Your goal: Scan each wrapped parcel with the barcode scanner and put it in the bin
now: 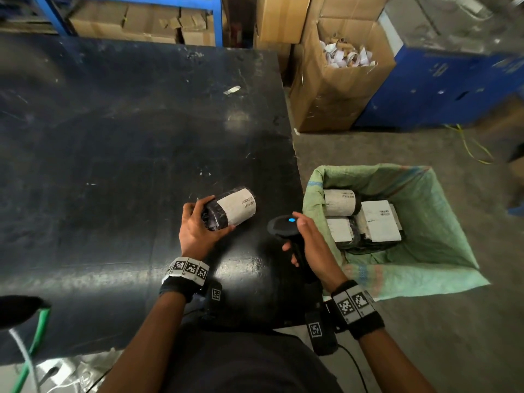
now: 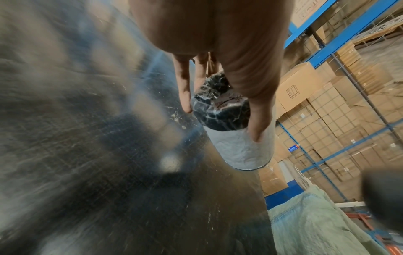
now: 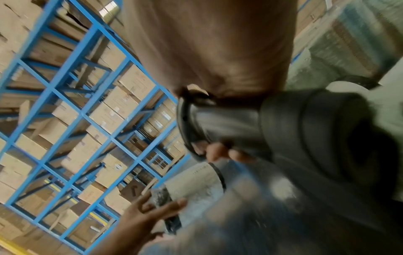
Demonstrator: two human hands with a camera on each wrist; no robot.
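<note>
My left hand (image 1: pixel 198 225) grips a round parcel (image 1: pixel 231 209) wrapped in black plastic, its white barcode label facing up, just above the black table (image 1: pixel 113 154). In the left wrist view the fingers (image 2: pixel 259 120) curl round the same parcel (image 2: pixel 231 131). My right hand (image 1: pixel 306 239) holds a black barcode scanner (image 1: pixel 283 226) with a blue light lit on top, a short way right of the parcel. The right wrist view shows the scanner (image 3: pixel 250 127) close up with the parcel (image 3: pixel 194 184) beyond it. The bin (image 1: pixel 425 222), lined with a green woven sack, stands right of the table and holds several labelled parcels (image 1: pixel 377 219).
An open cardboard box (image 1: pixel 337 89) full of paper scraps stands on the floor beyond the bin. A blue cabinet (image 1: pixel 442 89) is at the far right. Blue shelving with cartons (image 1: pixel 141 24) runs behind the table. A small tape scrap (image 1: pixel 232 89) lies on the table.
</note>
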